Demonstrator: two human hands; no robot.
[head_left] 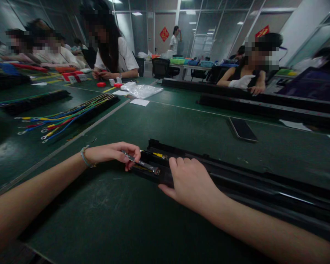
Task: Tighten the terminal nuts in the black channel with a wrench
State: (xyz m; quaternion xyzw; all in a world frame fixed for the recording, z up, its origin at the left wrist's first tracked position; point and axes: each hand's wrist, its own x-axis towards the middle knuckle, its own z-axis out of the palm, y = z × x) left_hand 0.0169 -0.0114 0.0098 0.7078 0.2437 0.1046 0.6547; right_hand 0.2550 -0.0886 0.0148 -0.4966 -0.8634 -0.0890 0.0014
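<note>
A long black housing (236, 179) lies across the green table from the centre to the right edge. My left hand (123, 153) is closed round a metal wrench (143, 165), whose far end sits on a bolt (157, 171) near the housing's left end. A yellow cable lug (158, 155) lies inside the housing beside a second bolt. My right hand (191, 179) grips the black housing just right of the bolts, fingers over the top and thumb on the near side.
Bundled coloured wires (63, 121) with ring lugs lie at the left. A phone (242, 129) rests beyond the housing. Farther back are a clear plastic bag (144, 91), more black housings (264, 104) and seated people working.
</note>
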